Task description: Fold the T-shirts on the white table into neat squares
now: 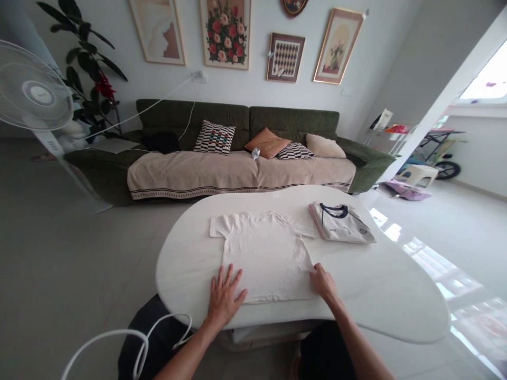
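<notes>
A white short-sleeved T-shirt [266, 258] lies spread on the white table [396, 295], its collar toward the sofa and its hem toward me. My left hand [225, 296] rests flat with fingers spread over the shirt's lower left edge. At the right side edge, low down near the hem, my right hand [322, 281] has its fingers closed on the fabric in a pinch. Beyond the right sleeve sits a small stack of folded clothes [343, 222], topped by a white shirt with a dark blue collar.
A green sofa [198, 124] with a beige cover and several cushions stands behind the table. A white fan [37, 92] is at the left. A white cable [146, 343] loops by my left leg. The table's curved edge runs close to my knees.
</notes>
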`<state>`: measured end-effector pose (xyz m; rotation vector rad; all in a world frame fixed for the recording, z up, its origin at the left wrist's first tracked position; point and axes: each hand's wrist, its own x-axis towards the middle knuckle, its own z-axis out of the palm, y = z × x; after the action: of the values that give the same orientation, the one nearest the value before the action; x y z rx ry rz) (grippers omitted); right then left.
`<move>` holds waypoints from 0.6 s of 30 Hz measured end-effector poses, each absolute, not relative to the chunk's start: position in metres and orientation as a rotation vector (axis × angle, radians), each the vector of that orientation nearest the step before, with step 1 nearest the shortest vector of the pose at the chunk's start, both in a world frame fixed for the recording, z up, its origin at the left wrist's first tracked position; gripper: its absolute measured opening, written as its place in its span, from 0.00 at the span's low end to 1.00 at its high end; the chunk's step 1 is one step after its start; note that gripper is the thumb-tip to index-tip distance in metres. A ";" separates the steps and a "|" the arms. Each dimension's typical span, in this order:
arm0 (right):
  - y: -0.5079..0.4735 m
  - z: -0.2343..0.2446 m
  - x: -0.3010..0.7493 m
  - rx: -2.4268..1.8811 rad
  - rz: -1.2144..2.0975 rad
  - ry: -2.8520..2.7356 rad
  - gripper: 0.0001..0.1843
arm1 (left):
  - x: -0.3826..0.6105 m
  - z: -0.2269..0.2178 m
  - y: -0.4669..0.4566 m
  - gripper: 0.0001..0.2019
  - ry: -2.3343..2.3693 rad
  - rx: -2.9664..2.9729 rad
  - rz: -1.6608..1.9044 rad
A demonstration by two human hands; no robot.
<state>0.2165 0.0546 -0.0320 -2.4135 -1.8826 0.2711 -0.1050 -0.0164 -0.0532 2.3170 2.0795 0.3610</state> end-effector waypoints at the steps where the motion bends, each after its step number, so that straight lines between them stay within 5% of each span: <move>1: 0.053 -0.034 0.217 -2.421 0.269 -1.874 0.12 | -0.105 -0.053 -0.016 0.27 2.079 2.321 0.365; 10: 0.040 -0.034 0.238 -2.499 0.259 -1.947 0.13 | -0.105 -0.054 -0.015 0.26 2.081 2.339 0.385; 18: 0.163 -0.026 0.195 -2.160 0.162 -2.192 0.16 | -0.110 -0.055 -0.014 0.26 2.056 2.285 0.401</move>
<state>0.1953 0.1626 -0.0259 -2.1598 -2.1923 0.1622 -0.1096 -0.0136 -0.0550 2.2847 2.0563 0.4012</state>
